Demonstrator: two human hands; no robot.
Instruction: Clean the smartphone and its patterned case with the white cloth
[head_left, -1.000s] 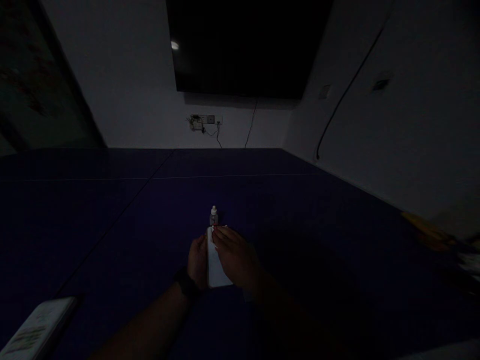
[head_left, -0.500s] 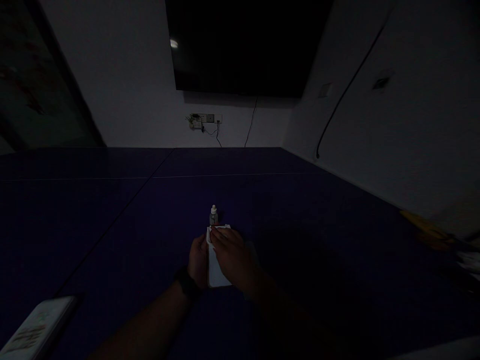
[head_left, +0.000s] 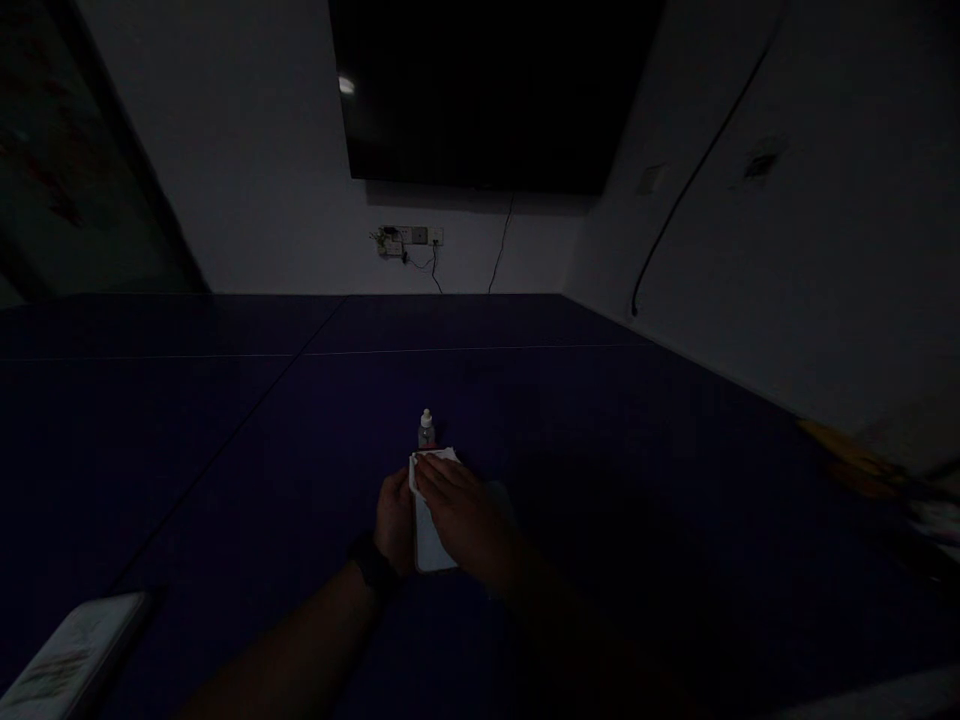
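Head view: spread right hand (head_left: 469, 520) presses white cloth (head_left: 431, 457) on a lengthwise pale slab (head_left: 435, 550), curled left hand (head_left: 394, 522) gripping its edge

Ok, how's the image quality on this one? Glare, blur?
Head view: heavily underexposed, left hand and right hand very dark. Head view: small glare spot on the black wall screen. Head view: yellow object at right edge blurred; wide-angle bending toward the frame edges.

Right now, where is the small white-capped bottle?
In the head view, the small white-capped bottle stands upright on the dark blue tabletop, near the centre, just beyond the white cloth under the person's right hand.
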